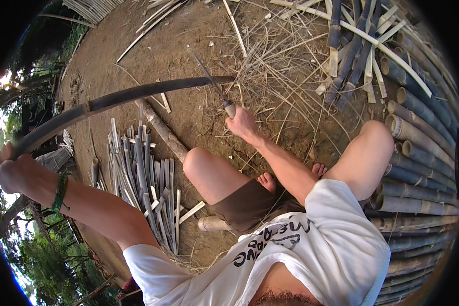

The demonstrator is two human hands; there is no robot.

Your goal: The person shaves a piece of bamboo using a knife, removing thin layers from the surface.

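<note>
1. Head view: the left hand [7, 171] is closed around one end of a long dark bamboo strip [137, 97], held out at the left edge.
2. The strip is arched across bare ground [178, 46] toward the knife [214, 84].
3. The right hand [242, 125] is clamped on the knife handle, the blade laid against the strip's far end.
4. A bundle of split slats [143, 178] lies on the ground beside the left knee.
5. Bamboo poles [418, 148] are stacked along the right edge.
</note>
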